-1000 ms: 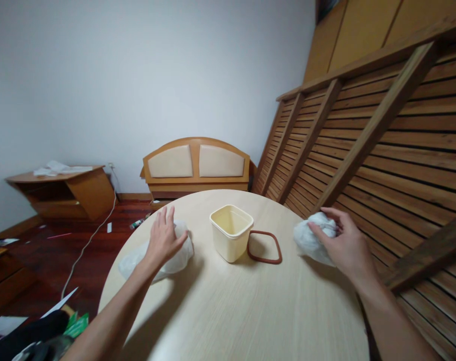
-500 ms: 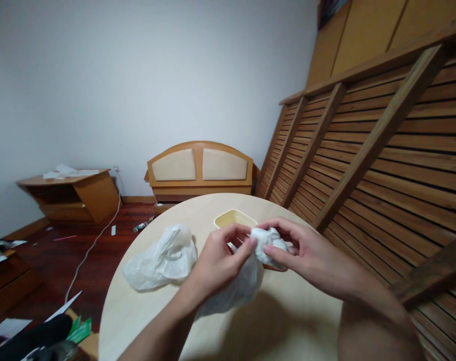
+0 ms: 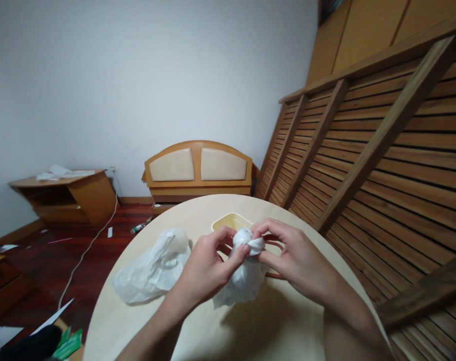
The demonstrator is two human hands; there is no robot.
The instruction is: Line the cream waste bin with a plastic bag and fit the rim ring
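Note:
Above the round table, a white plastic bag hangs from a thick twisted knot at its top. My left hand pinches the knot's left side between thumb and fingers. On the other side, my right hand grips the knot with its fingertips. A second crumpled white plastic bag lies on the table to the left of my hands. Just beyond the knot stands a pale yellow container, partly hidden by my hands. Behind my right hand shows part of a reddish-brown rim or loop, mostly covered.
The light wooden round table spans the front. A slatted wooden frame leans along the right. At the back stands a headboard; a low cabinet, a cable and scattered papers are on the left.
Both hands have moved slightly left with the knotted bag, and it has turned so that the knot's twist shows more clearly. The view has shifted a little.

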